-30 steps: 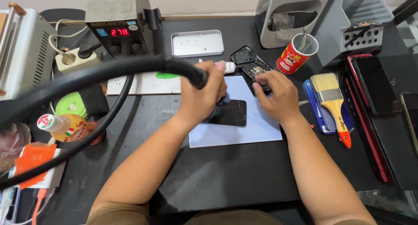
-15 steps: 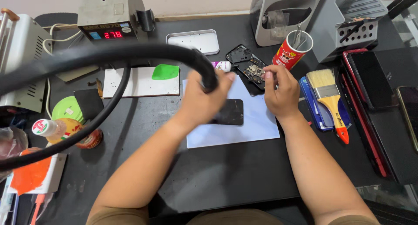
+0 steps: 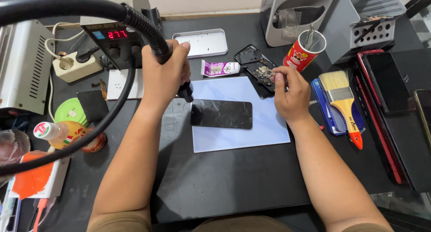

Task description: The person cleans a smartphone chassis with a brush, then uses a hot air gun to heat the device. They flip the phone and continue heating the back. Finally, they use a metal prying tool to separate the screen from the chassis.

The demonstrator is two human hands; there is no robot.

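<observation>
A hot-air gun handle [image 3: 173, 61], fed by a thick black corrugated hose [image 3: 67, 10], is gripped in the left hand [image 3: 164, 75], whose fingers are wrapped fully round it; the nozzle [image 3: 186, 92] is pointed down just above the top left corner of a black phone screen [image 3: 221, 114]. That screen is laid flat on a pale blue sheet [image 3: 251, 131], near the middle of the dark work mat [image 3: 215, 187]. The right hand [image 3: 291, 95] is held over the sheet's upper right corner, its thumb and forefinger pinched together at the edge of an opened phone frame with an exposed circuit board [image 3: 258, 66]; whether anything is held between the fingertips cannot be told. A small white and purple tube [image 3: 220, 68] is lying between the two hands, and a shallow metal tray [image 3: 201, 42] is set behind it. A red can holding tweezers [image 3: 303, 52] is standing just beyond the right hand, with a yellow-handled brush [image 3: 342, 99] to its right. A rework station with a red digital display [image 3: 114, 37] is placed behind the left hand.
</observation>
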